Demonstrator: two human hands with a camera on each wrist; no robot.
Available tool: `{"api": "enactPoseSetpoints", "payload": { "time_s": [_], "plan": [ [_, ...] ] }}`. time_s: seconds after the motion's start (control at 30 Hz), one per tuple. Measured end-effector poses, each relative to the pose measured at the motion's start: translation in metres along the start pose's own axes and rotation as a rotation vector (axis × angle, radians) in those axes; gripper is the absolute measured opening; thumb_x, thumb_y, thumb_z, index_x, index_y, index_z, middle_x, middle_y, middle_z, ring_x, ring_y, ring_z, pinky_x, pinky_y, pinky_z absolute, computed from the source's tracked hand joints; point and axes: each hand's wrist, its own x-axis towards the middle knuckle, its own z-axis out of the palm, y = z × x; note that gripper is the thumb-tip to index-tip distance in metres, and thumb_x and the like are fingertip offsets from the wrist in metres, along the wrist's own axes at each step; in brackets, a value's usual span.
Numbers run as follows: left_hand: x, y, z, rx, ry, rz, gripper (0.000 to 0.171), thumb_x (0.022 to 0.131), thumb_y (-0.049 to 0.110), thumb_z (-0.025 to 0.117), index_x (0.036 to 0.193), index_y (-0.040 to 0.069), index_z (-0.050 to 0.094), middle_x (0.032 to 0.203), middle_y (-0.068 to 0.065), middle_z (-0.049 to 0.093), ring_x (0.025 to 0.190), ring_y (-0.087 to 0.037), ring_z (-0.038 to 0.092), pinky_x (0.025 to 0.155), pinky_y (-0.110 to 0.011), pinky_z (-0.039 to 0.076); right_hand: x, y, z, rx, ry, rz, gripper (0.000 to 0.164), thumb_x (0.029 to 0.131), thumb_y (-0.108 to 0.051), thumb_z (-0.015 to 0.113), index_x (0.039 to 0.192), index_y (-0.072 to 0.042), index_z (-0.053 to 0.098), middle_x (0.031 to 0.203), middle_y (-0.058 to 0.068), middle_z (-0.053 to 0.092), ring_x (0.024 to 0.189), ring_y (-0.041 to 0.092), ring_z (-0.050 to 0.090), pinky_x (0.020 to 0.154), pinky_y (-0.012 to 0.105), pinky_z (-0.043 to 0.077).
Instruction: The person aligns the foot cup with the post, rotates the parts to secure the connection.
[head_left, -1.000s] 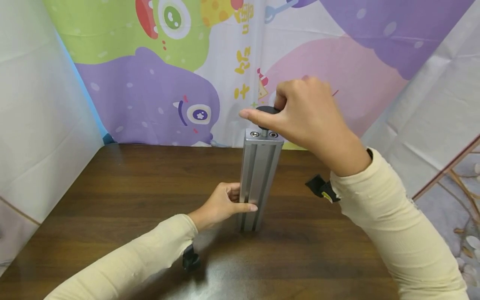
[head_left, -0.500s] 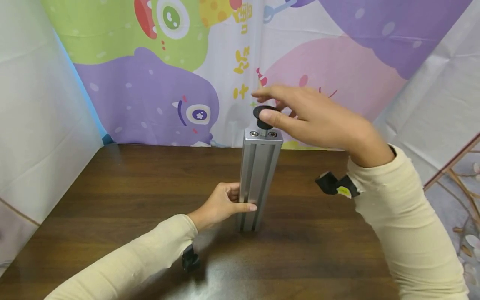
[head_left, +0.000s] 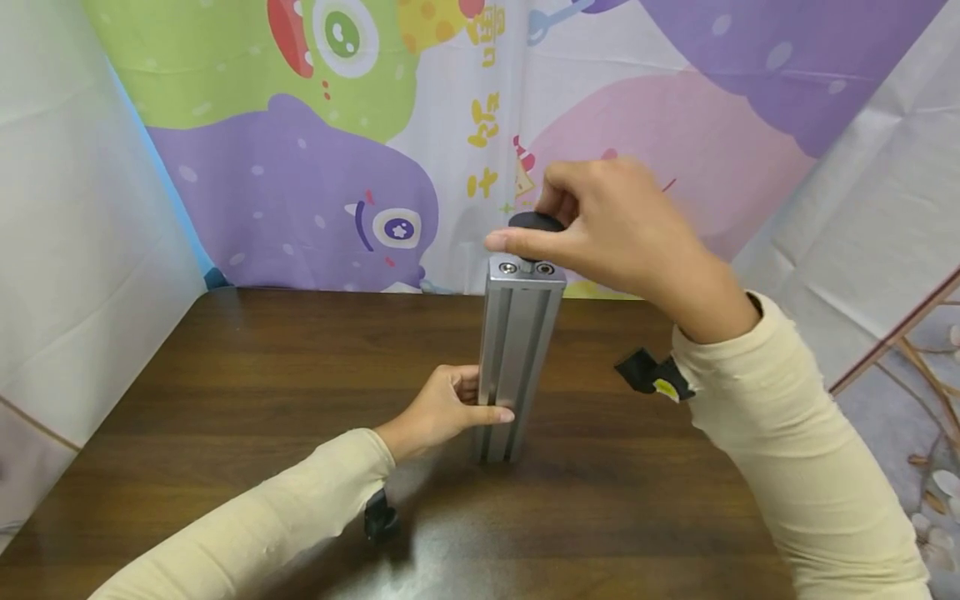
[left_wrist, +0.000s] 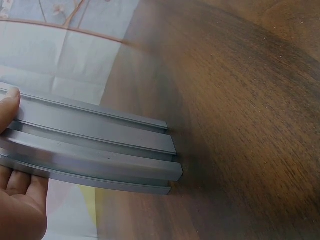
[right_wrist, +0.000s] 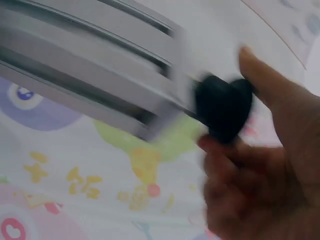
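Observation:
A silver aluminium profile post (head_left: pixel 520 350) with grooved sides stands upright on the table. Set into its metal end plate, between two screws, is a black knob (head_left: pixel 534 222) on a short shaft. My left hand (head_left: pixel 438 408) grips the lower part of the post, thumb across the front groove and fingers round the far side. From the right my right hand (head_left: pixel 626 229) pinches the knob, its thumb in front and its fingers curled behind. The right wrist view shows the lobed knob (right_wrist: pixel 222 107) between thumb and fingers, blurred. The post's foot (left_wrist: pixel 172 160) meets the wood in the left wrist view.
The dark wood table (head_left: pixel 262 400) runs back to a cartoon-printed cloth (head_left: pixel 300 192). Pale cloth walls (head_left: pixel 75 208) close in the left and right sides. A black mount (head_left: pixel 652 375) hangs from the right sleeve, another mount (head_left: pixel 381 517) from the left.
Half a second ago the right hand's fingers had spread off the knob and its wrist stood further right; now they curl round the knob again. The left hand and post have stayed put.

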Motion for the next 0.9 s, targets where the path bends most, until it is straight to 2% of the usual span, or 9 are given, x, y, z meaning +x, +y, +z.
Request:
{"api": "enactPoseSetpoints", "payload": {
  "time_s": [0.1,0.2,0.4,0.53,0.6,0.67,0.77,0.83,0.9],
  "plan": [
    [0.000,0.000,0.000,0.004,0.000,-0.003,0.041,0.077,0.000,0.078,0.115,-0.008,0.063,0.100,-0.017,0.072,0.091,-0.016,0.069,0.081,-0.029,0.055,0.000,-0.008,0.009,-0.095,0.110,0.108,0.058,0.078,-0.062,0.067,0.065,-0.008,0.053,0.056,0.004,0.052,0.054,0.021,0.045,0.052,0.033,0.037],
    [0.000,0.000,0.000,0.006,-0.004,-0.001,0.042,0.077,0.000,0.078,0.116,-0.007,0.063,0.101,-0.017,0.072,0.092,-0.017,0.069,0.082,-0.029,0.055,0.000,-0.012,0.012,-0.147,0.145,0.165,0.063,0.077,-0.068,0.064,0.062,-0.008,0.050,0.055,0.004,0.048,0.053,0.022,0.042,0.049,0.034,0.035],
    [0.000,0.000,-0.001,0.005,0.001,-0.007,0.041,0.077,-0.001,0.077,0.115,-0.007,0.063,0.101,-0.018,0.071,0.092,-0.017,0.069,0.082,-0.029,0.055,-0.001,-0.016,0.012,-0.181,0.133,0.184,0.066,0.079,-0.070,0.060,0.065,-0.007,0.051,0.056,0.005,0.047,0.053,0.022,0.042,0.048,0.036,0.035],
    [0.000,0.000,-0.001,0.001,-0.006,-0.005,0.042,0.077,-0.002,0.077,0.116,-0.008,0.062,0.102,-0.019,0.071,0.093,-0.018,0.069,0.083,-0.030,0.054,-0.003,-0.013,0.004,-0.129,0.062,0.166,0.060,0.085,-0.064,0.058,0.073,-0.006,0.059,0.065,0.008,0.059,0.061,0.025,0.053,0.057,0.038,0.043],
    [0.000,0.000,-0.001,-0.001,-0.008,-0.003,0.042,0.077,-0.002,0.077,0.116,-0.008,0.062,0.102,-0.019,0.071,0.092,-0.018,0.069,0.083,-0.030,0.055,-0.004,-0.008,-0.003,-0.072,-0.017,0.109,0.051,0.090,-0.057,0.056,0.089,-0.006,0.067,0.079,0.008,0.068,0.072,0.025,0.060,0.066,0.039,0.046],
    [0.000,0.000,-0.001,-0.004,-0.010,0.000,0.042,0.078,-0.001,0.077,0.116,-0.009,0.062,0.102,-0.020,0.070,0.092,-0.018,0.069,0.083,-0.030,0.055,-0.006,0.001,-0.011,-0.010,-0.123,-0.003,0.044,0.096,-0.045,0.054,0.113,-0.007,0.066,0.104,0.006,0.070,0.091,0.021,0.064,0.080,0.039,0.048],
    [0.000,0.000,-0.001,-0.004,-0.005,-0.001,0.041,0.077,-0.001,0.077,0.115,-0.009,0.063,0.102,-0.020,0.071,0.092,-0.018,0.069,0.082,-0.030,0.055,-0.007,0.015,-0.020,0.092,-0.264,-0.237,0.042,0.100,-0.021,0.052,0.140,-0.010,0.049,0.137,0.005,0.056,0.121,0.018,0.054,0.100,0.039,0.043],
    [0.000,0.000,-0.001,-0.004,-0.003,-0.001,0.041,0.077,-0.002,0.077,0.115,-0.009,0.063,0.102,-0.020,0.071,0.091,-0.018,0.069,0.081,-0.029,0.055,-0.006,0.023,-0.022,0.140,-0.324,-0.359,0.045,0.099,-0.009,0.050,0.144,-0.010,0.043,0.146,0.004,0.045,0.132,0.018,0.043,0.109,0.038,0.035],
    [0.000,0.001,0.000,-0.001,-0.001,-0.001,0.041,0.077,-0.002,0.077,0.114,-0.009,0.063,0.101,-0.020,0.071,0.090,-0.017,0.069,0.080,-0.029,0.055,-0.005,0.027,-0.022,0.175,-0.341,-0.416,0.046,0.098,-0.001,0.050,0.143,-0.011,0.045,0.147,0.005,0.045,0.136,0.020,0.039,0.111,0.037,0.032]
  ]
}}
